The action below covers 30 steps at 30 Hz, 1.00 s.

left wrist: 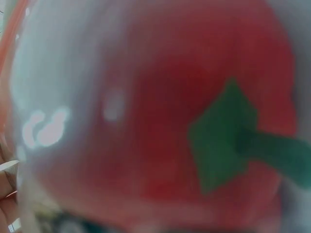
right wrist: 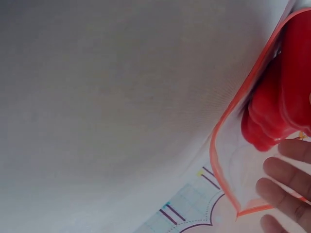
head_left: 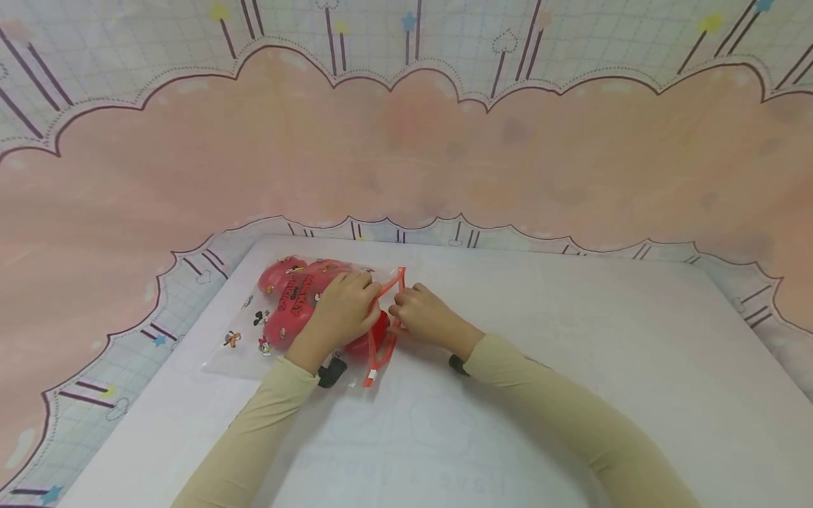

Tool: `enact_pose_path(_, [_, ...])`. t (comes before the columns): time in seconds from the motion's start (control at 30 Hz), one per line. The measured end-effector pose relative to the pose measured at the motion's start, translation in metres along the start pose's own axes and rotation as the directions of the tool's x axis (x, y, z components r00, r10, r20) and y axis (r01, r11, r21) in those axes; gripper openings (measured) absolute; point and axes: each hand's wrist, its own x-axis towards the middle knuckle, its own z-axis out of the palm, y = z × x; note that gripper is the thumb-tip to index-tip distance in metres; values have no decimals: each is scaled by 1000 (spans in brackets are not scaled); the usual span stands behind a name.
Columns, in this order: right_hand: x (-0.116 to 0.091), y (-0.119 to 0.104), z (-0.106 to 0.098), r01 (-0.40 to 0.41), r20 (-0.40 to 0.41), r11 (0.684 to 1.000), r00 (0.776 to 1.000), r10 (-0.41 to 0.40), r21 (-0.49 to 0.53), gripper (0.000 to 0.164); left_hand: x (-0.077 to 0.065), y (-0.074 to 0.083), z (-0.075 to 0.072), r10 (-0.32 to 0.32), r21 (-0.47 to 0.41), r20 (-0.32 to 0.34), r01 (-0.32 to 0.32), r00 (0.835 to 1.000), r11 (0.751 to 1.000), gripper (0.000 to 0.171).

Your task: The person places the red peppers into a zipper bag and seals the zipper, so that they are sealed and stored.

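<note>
A clear zip bag (head_left: 244,363) with an orange zipper edge and printed cartoon figures lies on the table. It holds several red bell peppers (head_left: 279,330); a green stem (left wrist: 221,138) shows up close in the left wrist view. Over the bag, the left hand (head_left: 343,305) grips its mouth by the orange edge. Facing it, the right hand (head_left: 427,316) has curled fingers at the opposite side of the orange edge. In the right wrist view the mouth gapes, with peppers (right wrist: 274,102) inside and fingers (right wrist: 286,174) beside its rim.
The white table (head_left: 559,339) spreads out to the right and in front of the bag. A patterned curtain (head_left: 413,155) stands behind the table and along its sides. Black wrist devices (head_left: 332,372) sit under both wrists.
</note>
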Motion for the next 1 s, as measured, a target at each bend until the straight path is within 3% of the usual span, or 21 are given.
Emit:
enact_pose_path(0.23, [9, -4, -1, -89, 74, 996, 993, 91, -31, 40, -2, -1, 0, 8, 29, -12, -8, 1000, 1000, 15])
enact_pose_path(0.47, [15, -7, 1, -137, 120, 990, 983, 140, -37, 46, -4, 0, -1, -2, 30, 2, 2, 1000, 1000, 15])
enact_pose_path(0.77, [12, 1, -7, -221, 193, 974, 959, 209, 44, 48, -8, 1, 1, -26, 27, 33, 25, 999, 999, 19])
enact_pose_path(0.9, [11, 9, -12, -258, 171, 965, 954, 248, 41, 48, -10, 4, 0, -45, 29, 70, 43, 997, 999, 26])
enact_pose_path(1.0, [11, 15, -12, -242, 118, 970, 964, 238, 23, 44, -10, 6, 1, -55, 32, 99, 52, 994, 998, 30])
